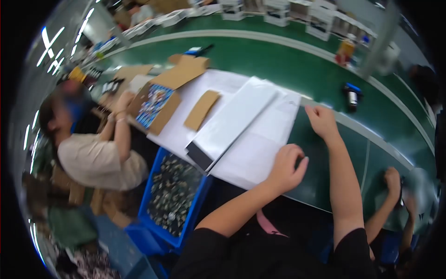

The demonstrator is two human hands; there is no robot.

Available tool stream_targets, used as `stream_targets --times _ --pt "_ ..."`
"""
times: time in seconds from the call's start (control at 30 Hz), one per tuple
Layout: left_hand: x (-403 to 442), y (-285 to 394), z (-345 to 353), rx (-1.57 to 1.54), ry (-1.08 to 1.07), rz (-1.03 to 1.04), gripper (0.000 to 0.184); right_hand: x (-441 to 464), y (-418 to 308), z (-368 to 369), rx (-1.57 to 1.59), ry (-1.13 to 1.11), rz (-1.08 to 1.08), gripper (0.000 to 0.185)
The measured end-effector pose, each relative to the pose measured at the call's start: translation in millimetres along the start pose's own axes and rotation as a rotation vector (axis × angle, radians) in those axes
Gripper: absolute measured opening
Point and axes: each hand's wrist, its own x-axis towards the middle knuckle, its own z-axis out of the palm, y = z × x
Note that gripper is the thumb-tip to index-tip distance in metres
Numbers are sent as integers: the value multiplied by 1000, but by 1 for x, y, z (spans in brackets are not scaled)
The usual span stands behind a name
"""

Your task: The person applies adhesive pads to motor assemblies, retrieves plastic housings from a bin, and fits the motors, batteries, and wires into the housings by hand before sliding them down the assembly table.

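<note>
My left hand (288,168) hovers at the near edge of the white-covered table, fingers loosely bent and thumb apart, with nothing visible in it. My right hand (321,122) is raised near the conveyor's edge, its fingers curled in; whatever they hold, if anything, is hidden. To the left of both hands, a long white flat slab or box (241,118) with a dark end lies slantwise on white paper (267,144). Beyond it rests a small brown cardboard piece (201,110). An open cardboard box (165,114) holds several small blue-and-white items.
A blue bin (145,201) full of small parts stands below the table's left edge. A co-worker (95,156) sits at the left; another person's hand (393,181) shows at the right. A small black-and-blue device (352,96) lies on the green conveyor (288,65).
</note>
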Motion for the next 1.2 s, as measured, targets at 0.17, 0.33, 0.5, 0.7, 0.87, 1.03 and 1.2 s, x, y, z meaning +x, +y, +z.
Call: stream_targets --times 0.17,0.33,0.5,0.7,0.87,1.03,1.2 --pt "5 27 -88 579 45 225 35 -47 -21 13 54 76 -77 48" --pt "-24 -18 -197 1049 327 -136 52 -41 -12 5 116 37 -28 44" --pt "-63 -52 -221 805 387 -317 51 -40 -72 10 131 -13 -216 35" --pt "-71 -78 -228 800 376 -346 56 -66 -195 76 443 -217 -690 14" --pt "-63 -87 -216 414 423 -313 64 -72 -249 128 190 -660 -520 22" --pt "-54 -86 -212 92 239 -146 61 -133 -282 226 298 213 -364 13" --pt "-61 -91 -204 49 400 -136 55 -142 -299 184 22 -97 -433 10"
